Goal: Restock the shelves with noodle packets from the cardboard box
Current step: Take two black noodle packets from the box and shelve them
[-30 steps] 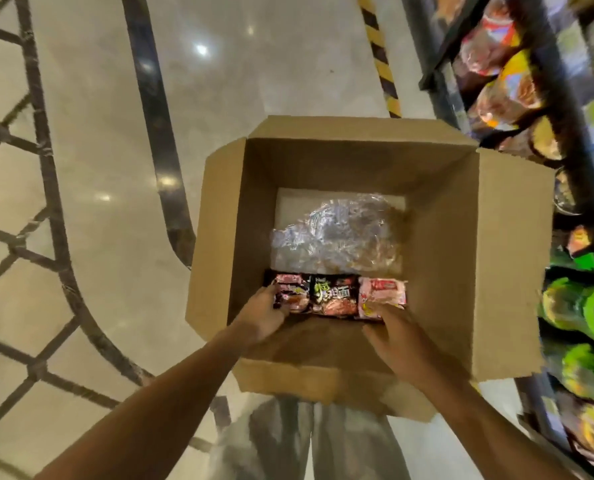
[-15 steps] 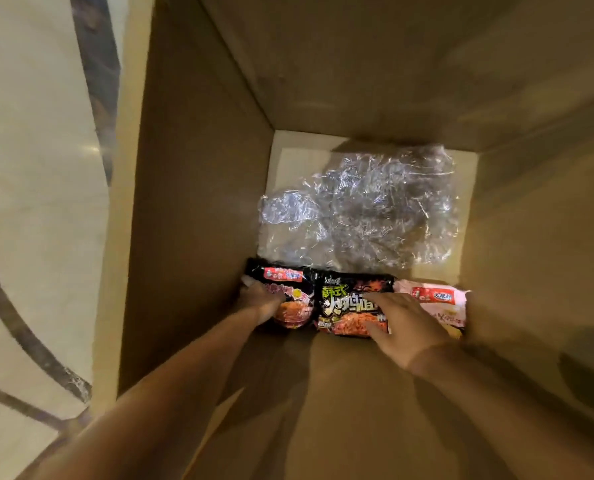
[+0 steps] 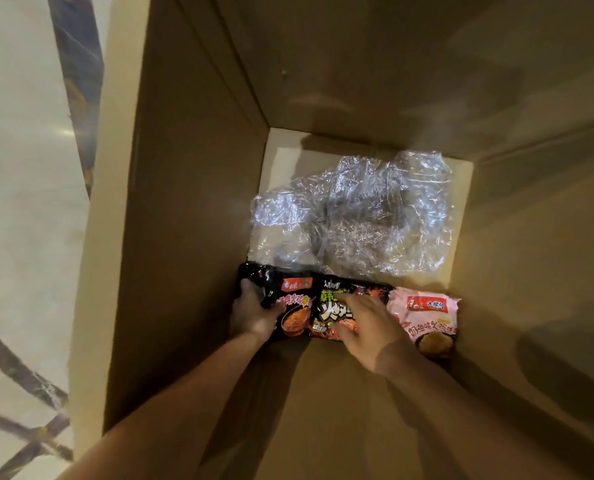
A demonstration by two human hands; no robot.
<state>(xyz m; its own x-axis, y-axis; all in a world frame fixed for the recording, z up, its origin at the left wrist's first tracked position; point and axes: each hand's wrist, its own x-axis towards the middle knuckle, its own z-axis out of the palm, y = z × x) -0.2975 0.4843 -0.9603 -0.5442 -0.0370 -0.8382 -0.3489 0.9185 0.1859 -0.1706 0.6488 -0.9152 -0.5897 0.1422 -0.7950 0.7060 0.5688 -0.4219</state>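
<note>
**boxwatcher:** So going left to right, what's happening down in that cardboard box (image 3: 191,237)?

**shelfguy:** Far left there's just shiny floor (image 3: 22,202) showing past the box wall. Inside, the left hand (image 3: 252,311) is curling around the left end of the black noodle packet with the red label (image 3: 288,306), fingers wrapping over its edge. Next along, the right hand (image 3: 365,323) is lying spread on the black packet with yellow-green lettering (image 3: 337,306), thumb tucking under its near edge I think, though it's dim down there. Then the pink noodle packet (image 3: 430,320) is sitting untouched against the right wall.

**boxwatcher:** And the shiny stuff behind them?

**shelfguy:** Crumpled clear plastic wrap (image 3: 358,216), just lying on the box bottom, touching the packets' far edges.

**boxwatcher:** So nearly done?

**shelfguy:** Looking that way. Only three packets are showing and the rest of the bottom is bare, so the box is almost emptied. These still need lifting out and shelving; the shelves aren't in view here.
</note>
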